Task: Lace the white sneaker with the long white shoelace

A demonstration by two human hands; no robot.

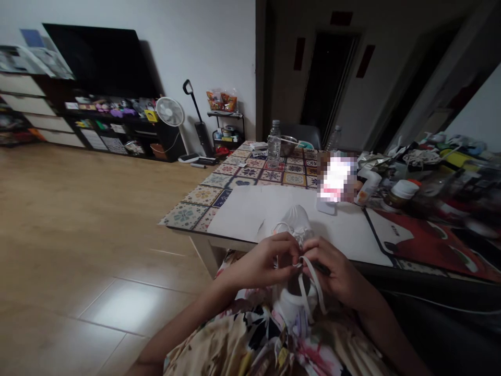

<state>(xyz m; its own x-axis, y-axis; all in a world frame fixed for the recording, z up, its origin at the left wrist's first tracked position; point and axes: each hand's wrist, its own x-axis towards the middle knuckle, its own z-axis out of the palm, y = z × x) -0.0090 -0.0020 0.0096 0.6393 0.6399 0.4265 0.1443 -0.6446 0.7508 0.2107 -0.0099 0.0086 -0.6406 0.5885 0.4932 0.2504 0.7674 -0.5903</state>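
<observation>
A white lace-up shoe (294, 308) rests between my lap and the table's front edge, toe pointing away from me. Over its opening, my left hand (274, 261) pinches the white shoelace (313, 277) with thumb and fingers. Close against it on the right, my right hand (331, 266) has its fingers curled around the same lace. Loose lace ends hang down across the shoe's opening toward the heel. My fingers hide part of the tongue and the upper eyelets.
A white sheet (242, 209) covers the table's front. A blurred bright phone (335, 177) stands beyond the shoe. Clear plastic bottles (274, 143) are farther back. Jars (403, 193) and a red placemat (438, 243) lie right. A fan (169, 112) stands by the far wall.
</observation>
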